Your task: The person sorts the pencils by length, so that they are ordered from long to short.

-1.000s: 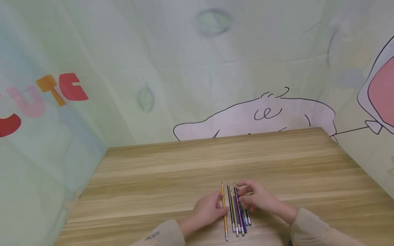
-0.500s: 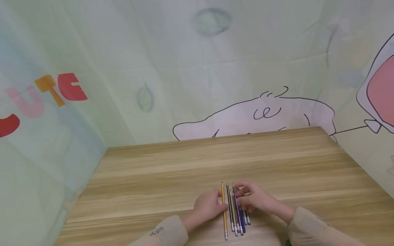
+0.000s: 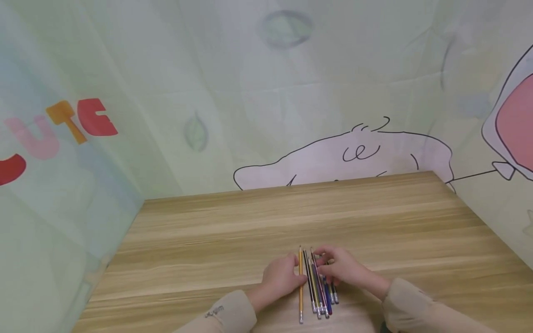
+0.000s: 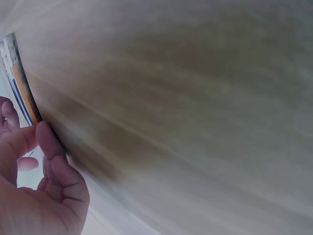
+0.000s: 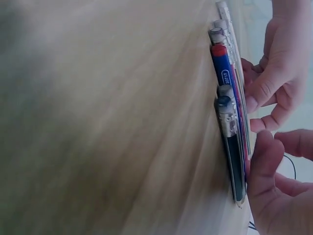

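Several pencils (image 3: 315, 289) lie side by side on the wooden table, their eraser ends toward me. A yellow pencil (image 3: 301, 300) lies just left of the bundle, with a narrow gap between them. My left hand (image 3: 279, 276) pinches this pencil, thumb across its top and forefinger at its left side. Bent fingers of my right hand (image 3: 343, 267) touch the bundle's right side near the tips and hide part of it. In the right wrist view, a blue pencil (image 5: 223, 68) with a red end and a dark pencil (image 5: 234, 161) show on the near side.
The wood-grain table (image 3: 208, 231) stretches around the pencils. A printed cloth (image 3: 187, 83) with cartoon figures and letters hangs behind the table and along its sides.
My right hand has moved a little left, and the bundle's tips have shifted left with it, closer to the yellow pencil. The yellow pencil's eraser end has swung slightly left.
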Demonstrator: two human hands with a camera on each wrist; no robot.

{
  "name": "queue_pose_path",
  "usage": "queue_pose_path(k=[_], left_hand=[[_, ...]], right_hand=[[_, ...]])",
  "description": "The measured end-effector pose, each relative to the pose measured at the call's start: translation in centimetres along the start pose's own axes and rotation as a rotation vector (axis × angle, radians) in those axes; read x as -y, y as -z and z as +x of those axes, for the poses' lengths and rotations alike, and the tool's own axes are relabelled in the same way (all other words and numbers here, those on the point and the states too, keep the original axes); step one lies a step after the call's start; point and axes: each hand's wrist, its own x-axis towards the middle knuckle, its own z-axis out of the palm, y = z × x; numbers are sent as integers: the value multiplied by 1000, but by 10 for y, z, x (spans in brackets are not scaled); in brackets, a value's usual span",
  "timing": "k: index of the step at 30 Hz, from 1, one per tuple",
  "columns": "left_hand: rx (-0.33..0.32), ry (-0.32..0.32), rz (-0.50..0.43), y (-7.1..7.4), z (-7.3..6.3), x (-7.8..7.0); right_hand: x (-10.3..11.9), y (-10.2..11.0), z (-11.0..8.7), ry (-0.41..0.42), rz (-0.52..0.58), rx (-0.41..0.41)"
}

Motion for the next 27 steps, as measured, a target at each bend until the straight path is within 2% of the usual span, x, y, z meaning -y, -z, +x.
queue_pose_path(k=[7,18,27], left_hand=[[-6,6,27,-1,1,2],[-12,-13,9,-3,1,4],[-2,-3,6,-2,1,4]], right_hand=[[-1,-7,8,31,-121,-56],[1,-12,13,32,-203,-63],[2,-15,15,36,-309,-66]])
